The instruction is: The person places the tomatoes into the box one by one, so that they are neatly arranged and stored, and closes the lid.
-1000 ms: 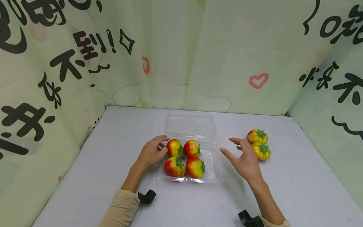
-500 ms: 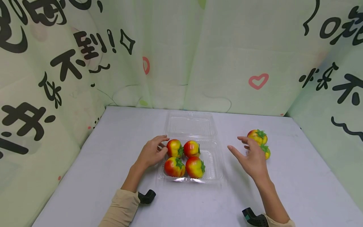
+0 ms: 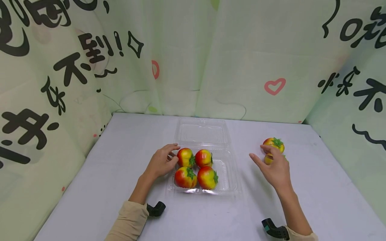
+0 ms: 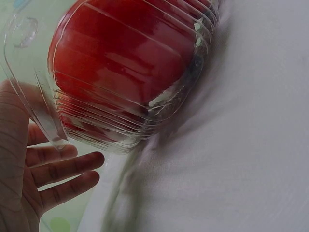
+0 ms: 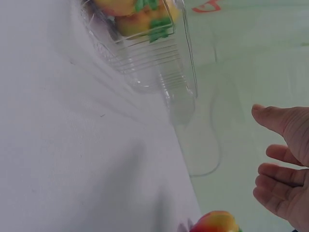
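Note:
Several red-and-yellow toy fruits [image 3: 185,177] with green leafy tops, like tomatoes or peppers, sit in the left part of a clear plastic clamshell box [image 3: 223,174]. My left hand [image 3: 164,161] rests at the box's left rim; in the left wrist view its fingers [image 4: 67,174] are loosely extended beside the clear wall. My right hand [image 3: 275,169] hovers over the table at the right, fingers spread and holding nothing. Just beyond it lie two more toy fruits, the farther one [image 3: 273,144] mostly visible and the nearer one [image 3: 267,158] largely hidden by the hand.
The box's clear lid [image 3: 202,132] lies folded back toward the rear of the white table [image 3: 135,134]. Pale green printed curtains [image 3: 241,60] enclose the table at the back and sides. A black wrist-worn device [image 3: 275,230] sits on each forearm.
My right hand has moved rightward, away from the box and toward the two loose fruits, and now covers much of the nearer one. My left hand and the box have stayed put.

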A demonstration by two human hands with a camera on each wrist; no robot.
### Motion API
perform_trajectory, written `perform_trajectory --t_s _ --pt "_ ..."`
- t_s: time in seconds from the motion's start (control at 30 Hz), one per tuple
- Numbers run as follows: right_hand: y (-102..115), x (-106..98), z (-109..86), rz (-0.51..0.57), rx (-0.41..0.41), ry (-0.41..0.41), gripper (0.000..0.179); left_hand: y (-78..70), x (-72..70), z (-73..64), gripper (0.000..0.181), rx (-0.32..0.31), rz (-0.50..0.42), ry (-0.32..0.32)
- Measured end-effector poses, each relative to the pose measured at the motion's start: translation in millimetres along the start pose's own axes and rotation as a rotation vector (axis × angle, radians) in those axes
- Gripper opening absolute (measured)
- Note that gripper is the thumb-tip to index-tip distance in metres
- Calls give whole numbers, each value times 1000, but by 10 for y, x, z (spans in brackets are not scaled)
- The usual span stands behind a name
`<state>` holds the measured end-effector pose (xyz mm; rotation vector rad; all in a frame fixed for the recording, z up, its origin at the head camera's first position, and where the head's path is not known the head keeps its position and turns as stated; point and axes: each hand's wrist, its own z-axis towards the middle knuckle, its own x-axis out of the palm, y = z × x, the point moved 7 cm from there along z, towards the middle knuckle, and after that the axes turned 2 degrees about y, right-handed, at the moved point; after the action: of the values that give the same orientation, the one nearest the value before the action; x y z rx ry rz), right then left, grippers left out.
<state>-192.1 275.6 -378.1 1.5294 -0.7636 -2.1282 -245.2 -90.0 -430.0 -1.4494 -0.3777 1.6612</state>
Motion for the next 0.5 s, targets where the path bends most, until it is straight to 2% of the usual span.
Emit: perform_trajectory --t_s 0.27,0.5 --pt "-152 -70 38 -27 34 -16 61 21 13 1 41 -6 1 -5" --pt "-274 -104 66 -38 84 4 64 35 23 4 42 -18 -1 1"
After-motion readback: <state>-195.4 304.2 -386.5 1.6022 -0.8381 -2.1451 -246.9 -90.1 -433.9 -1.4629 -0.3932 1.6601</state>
